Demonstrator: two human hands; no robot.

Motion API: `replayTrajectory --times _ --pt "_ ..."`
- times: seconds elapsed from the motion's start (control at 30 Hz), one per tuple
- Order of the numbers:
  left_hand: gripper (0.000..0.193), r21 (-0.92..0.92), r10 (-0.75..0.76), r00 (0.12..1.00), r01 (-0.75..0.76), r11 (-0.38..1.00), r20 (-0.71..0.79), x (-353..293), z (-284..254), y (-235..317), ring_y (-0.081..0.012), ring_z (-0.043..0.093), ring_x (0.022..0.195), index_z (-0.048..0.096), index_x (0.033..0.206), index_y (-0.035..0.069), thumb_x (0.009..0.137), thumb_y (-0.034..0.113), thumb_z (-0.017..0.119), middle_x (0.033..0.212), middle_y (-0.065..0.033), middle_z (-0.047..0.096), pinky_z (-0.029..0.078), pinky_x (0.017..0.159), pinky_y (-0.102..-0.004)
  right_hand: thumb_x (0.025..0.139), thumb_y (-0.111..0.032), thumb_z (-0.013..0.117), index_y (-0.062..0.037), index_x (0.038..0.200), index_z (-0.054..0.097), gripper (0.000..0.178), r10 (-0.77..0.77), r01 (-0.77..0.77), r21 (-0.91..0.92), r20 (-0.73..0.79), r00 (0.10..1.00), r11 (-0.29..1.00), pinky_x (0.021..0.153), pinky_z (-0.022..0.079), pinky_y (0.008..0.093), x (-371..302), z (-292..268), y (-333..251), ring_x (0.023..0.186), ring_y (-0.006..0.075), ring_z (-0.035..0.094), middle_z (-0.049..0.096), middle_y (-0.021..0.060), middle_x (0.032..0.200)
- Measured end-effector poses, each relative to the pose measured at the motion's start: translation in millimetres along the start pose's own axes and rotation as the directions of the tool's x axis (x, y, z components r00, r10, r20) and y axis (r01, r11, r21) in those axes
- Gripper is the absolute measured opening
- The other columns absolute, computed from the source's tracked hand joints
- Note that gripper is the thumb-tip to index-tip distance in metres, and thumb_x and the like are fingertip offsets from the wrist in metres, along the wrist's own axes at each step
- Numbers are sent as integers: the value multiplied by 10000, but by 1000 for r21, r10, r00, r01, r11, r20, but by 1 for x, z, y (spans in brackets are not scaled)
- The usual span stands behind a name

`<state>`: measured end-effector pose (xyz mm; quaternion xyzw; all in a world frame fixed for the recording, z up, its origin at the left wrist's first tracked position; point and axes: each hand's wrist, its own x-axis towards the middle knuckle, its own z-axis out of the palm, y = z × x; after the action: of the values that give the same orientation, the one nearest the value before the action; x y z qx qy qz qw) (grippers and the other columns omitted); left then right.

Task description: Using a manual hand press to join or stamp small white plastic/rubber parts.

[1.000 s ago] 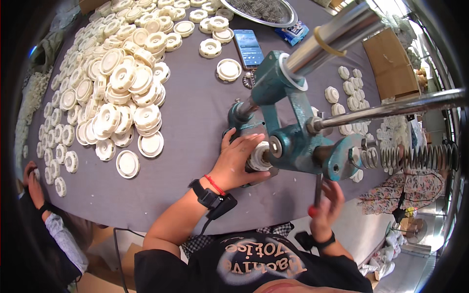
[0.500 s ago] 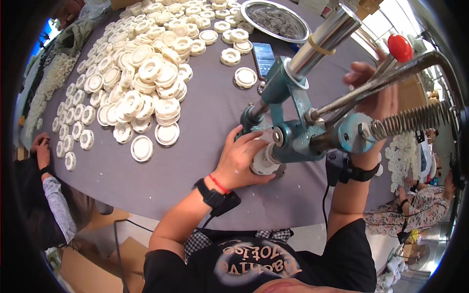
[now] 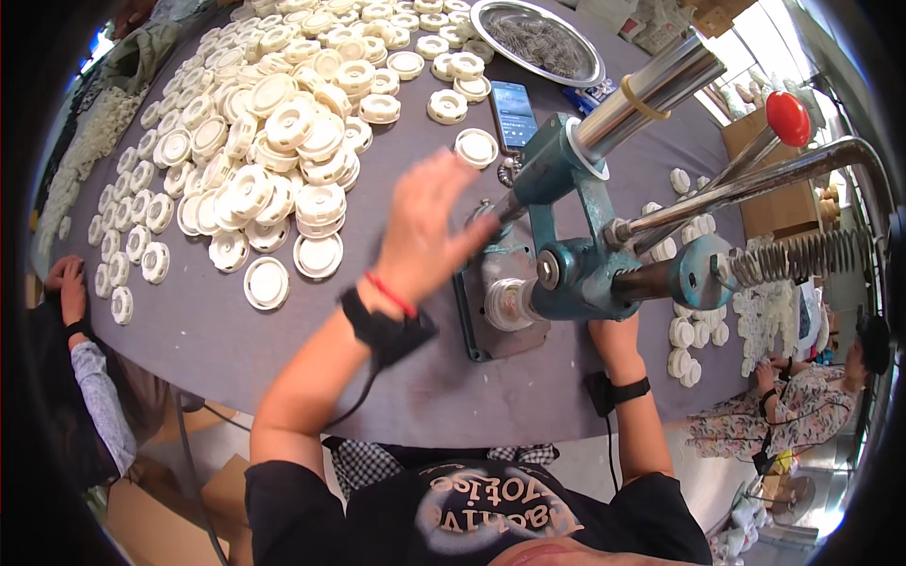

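My blurred left hand [image 3: 420, 226] hangs open, the round white plastic part [image 3: 506, 304] to its near right beneath the teal lever press [image 3: 585, 283], which hides my right hand [image 3: 614, 338] enough that I cannot tell its grip.

Below the left hand [image 3: 429, 226] and the right hand [image 3: 613, 335] there is a wide table [image 3: 500, 401], covered by a cloth of greyish purple colour. Far from the right hand, to the upper right, a window [image 3: 772, 33] lets in strong white light. On the same side, but nearer, stands a brown cardboard box [image 3: 783, 212]. To the lower right of the right hand, the floor [image 3: 698, 472] is pale. Other cardboard boxes [image 3: 156, 524] are low, to the lower left of the left hand.
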<state>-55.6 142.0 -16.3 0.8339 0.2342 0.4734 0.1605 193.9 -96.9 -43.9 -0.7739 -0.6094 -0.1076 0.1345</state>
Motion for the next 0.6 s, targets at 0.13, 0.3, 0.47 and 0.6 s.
replayTrajectory --times 0.13,0.3,0.47,0.6 --pt "591 -189 62 992 -41 981 109 -61 -9 66 -345 576 1090 563 1183 9 693 238 801 1193 -164 603 434 963 -431 827 -87 624 -42 1223 514 413 327 -331 411 82 941 850 774 501 384 -14 -28 -17 976 308 613 612 141 1122" --pt "643 -346 -157 979 194 918 131 -83 -16 110 -323 603 943 565 1177 5 685 336 812 1072 -146 621 468 827 -420 928 -201 491 -37 1287 407 403 291 -476 809 574 765 -346 760 542 317 -33 -60 -92 1017 234 624 558 126 1224" --pt "638 -412 -35 988 95 906 152 -104 -4 127 -337 566 1036 562 1191 16 685 321 803 1150 -153 583 462 906 -431 944 -226 480 -29 1395 345 511 99 -556 599 726 680 -577 927 474 305 -38 -65 -146 1122 207 571 525 120 1274" --pt "685 -426 -134 976 198 883 174 -101 0 131 -370 525 1114 507 1236 -3 647 172 809 1207 -166 550 448 953 -440 987 -208 454 -12 1403 345 473 282 -540 791 609 742 -288 946 442 284 -28 -52 -153 1155 174 524 502 106 1293"
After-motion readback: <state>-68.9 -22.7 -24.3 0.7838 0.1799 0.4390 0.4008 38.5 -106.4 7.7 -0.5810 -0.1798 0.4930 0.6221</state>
